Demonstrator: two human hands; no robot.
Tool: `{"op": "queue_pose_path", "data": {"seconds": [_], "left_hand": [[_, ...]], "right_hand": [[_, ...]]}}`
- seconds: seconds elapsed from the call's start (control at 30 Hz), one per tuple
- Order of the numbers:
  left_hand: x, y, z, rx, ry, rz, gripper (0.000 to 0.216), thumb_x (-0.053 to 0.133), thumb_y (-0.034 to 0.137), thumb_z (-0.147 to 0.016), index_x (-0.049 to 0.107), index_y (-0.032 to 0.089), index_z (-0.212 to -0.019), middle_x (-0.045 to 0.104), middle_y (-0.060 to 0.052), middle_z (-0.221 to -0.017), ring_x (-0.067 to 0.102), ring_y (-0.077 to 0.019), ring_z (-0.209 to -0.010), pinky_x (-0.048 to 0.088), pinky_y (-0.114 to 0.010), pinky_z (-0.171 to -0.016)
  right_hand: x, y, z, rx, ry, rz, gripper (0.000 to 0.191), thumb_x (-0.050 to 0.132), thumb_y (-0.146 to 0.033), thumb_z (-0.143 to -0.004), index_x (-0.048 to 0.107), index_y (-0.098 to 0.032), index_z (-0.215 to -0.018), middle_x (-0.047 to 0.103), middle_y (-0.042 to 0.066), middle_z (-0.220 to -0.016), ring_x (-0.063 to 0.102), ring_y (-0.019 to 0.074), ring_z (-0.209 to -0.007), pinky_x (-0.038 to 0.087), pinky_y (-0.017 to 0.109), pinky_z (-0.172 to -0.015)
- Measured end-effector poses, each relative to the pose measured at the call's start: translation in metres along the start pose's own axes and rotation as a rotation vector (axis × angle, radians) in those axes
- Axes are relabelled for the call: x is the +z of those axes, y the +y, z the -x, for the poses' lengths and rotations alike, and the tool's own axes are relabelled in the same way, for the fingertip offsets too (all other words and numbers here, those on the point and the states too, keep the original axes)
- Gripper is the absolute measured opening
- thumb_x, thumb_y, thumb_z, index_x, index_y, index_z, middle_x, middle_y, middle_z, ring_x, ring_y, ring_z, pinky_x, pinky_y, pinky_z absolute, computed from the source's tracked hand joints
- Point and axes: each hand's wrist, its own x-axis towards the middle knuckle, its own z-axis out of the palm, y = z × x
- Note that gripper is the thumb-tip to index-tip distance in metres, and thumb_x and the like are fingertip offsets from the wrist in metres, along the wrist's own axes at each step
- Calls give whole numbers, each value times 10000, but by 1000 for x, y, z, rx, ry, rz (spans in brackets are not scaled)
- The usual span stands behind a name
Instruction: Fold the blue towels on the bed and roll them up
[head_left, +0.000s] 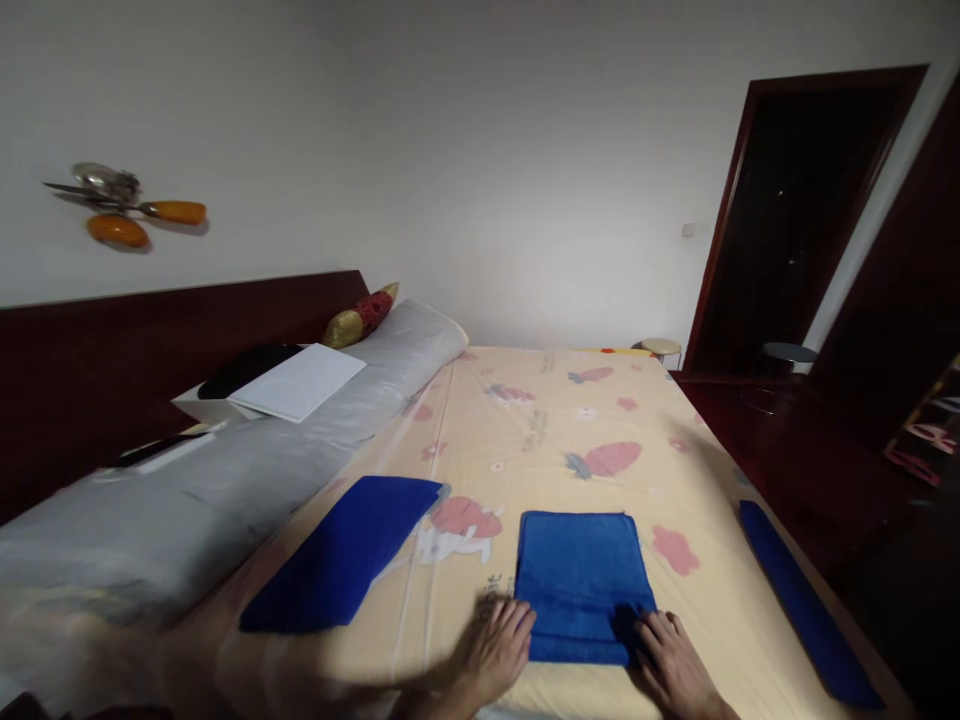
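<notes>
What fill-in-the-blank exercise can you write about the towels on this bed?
1. The left hand and the right hand both rest at the near edge of a folded towel whose colour is ____.
2. A second towel lies on the bed sheet to the ____ of the folded towel.
3. A long blue cloth lies along the ____ edge of the bed sheet.
Missing words: blue; left; right.

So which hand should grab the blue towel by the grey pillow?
Likely the left. The left hand rests at the near left corner of the middle towel, nearer the left towel; the right hand sits at its right corner, farther off.
</notes>
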Motion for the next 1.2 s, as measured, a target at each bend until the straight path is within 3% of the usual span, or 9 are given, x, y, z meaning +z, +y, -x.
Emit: {"op": "queue_pose_path", "data": {"seconds": [0.13,0.3,0.43,0.57,0.67,0.8,0.97,1.1,1.2], "left_hand": [[5,21,-1,68,-99,7,442,484,258,-858,478,246,-1300,542,-82,-1320,453,-278,-1233,252,-475,-1120],[-1,26,-6,21,-204,22,488,524,185,-783,466,252,-1263,498,-79,-1336,402,-289,-1271,261,-495,-1103],[-14,21,-14,-11,-184,114,386,510,128,-756,529,281,-1109,562,-32,-1168,486,-241,-1125,346,-408,-1013],[-20,9,-18,-100,-202,190,390,527,84,-685,563,291,-1014,586,0,-1075,505,-222,-1064,354,-367,-966],[-21,-3,-18,-133,-241,215,425,552,71,-619,584,293,-980,609,24,-1039,531,-210,-1038,372,-339,-930],[-20,-16,-17,-168,-258,226,414,569,66,-571,616,275,-925,641,28,-985,564,-202,-993,376,-334,-927],[-17,-21,-18,-200,-277,258,358,604,73,-573,647,266,-872,668,31,-954,575,-207,-1008,360,-350,-975],[-16,-25,-20,-223,-355,320,274,698,155,-578,681,270,-825,691,49,-861,624,-202,-880,451,-309,-821],[-15,-30,-22,-241,-452,387,257,776,225,-533,695,251,-775,689,56,-779,643,-179,-758,472,-248,-651]], "right_hand": [[-8,-9,-1,-67,-55,-34,198,433,-313,-902,618,-265,-953,655,46,-950,590,214,-898,444,364,-845],[-6,-11,-1,-57,-30,-9,165,460,-249,-867,598,-263,-958,647,41,-954,576,222,-890,425,357,-793],[-6,-10,-3,34,-56,-39,168,434,-214,-853,598,-249,-855,648,35,-891,586,224,-871,419,361,-769],[-1,4,-5,143,-81,-220,336,461,-175,-745,616,-249,-1033,673,42,-1010,612,223,-957,448,346,-850],[3,19,-5,210,-99,-311,349,481,-196,-697,633,-238,-1008,690,47,-996,628,227,-950,466,345,-856],[5,27,-7,169,-65,-273,254,503,-224,-672,648,-238,-880,684,56,-964,613,241,-927,458,375,-855],[-1,23,-10,145,-105,-200,290,487,-206,-613,650,-233,-852,687,55,-930,607,234,-920,447,358,-839],[-5,21,-13,146,-144,-177,331,472,-185,-535,650,-226,-812,696,43,-875,617,226,-878,448,334,-804],[-4,21,-13,172,-194,-152,354,467,-186,-479,651,-223,-780,704,29,-830,629,209,-782,456,293,-694]]}}
